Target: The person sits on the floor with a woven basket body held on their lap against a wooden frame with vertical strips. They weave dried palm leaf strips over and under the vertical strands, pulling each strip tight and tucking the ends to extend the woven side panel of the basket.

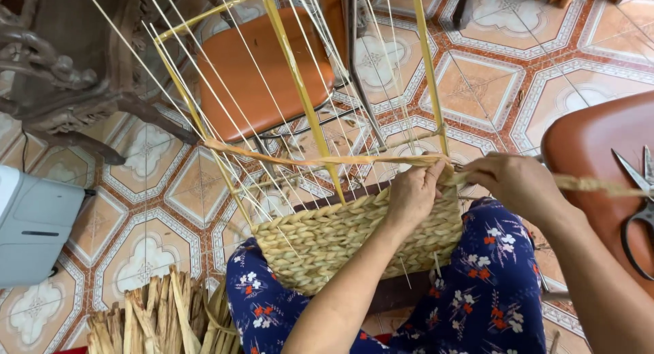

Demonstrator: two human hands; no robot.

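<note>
A half-woven straw basket (340, 241) rests on my lap, built on a yellow wire frame (300, 95) strung with thin pale upright strands. My left hand (415, 190) presses on the basket's top edge at the right, its fingers closed on a flat straw strand (293, 160) that runs left across the frame. Just beside it, my right hand (518, 182) grips a twisted straw rope (593, 185) that trails off to the right. The two hands are almost touching.
Scissors (639, 214) lie on an orange stool (593, 143) at the right. An orange chair seat (259, 74) stands behind the frame. A bundle of dried straw (157, 320) lies on the tiled floor at lower left, near a grey-white box (34, 224) and carved dark wooden furniture (61, 68).
</note>
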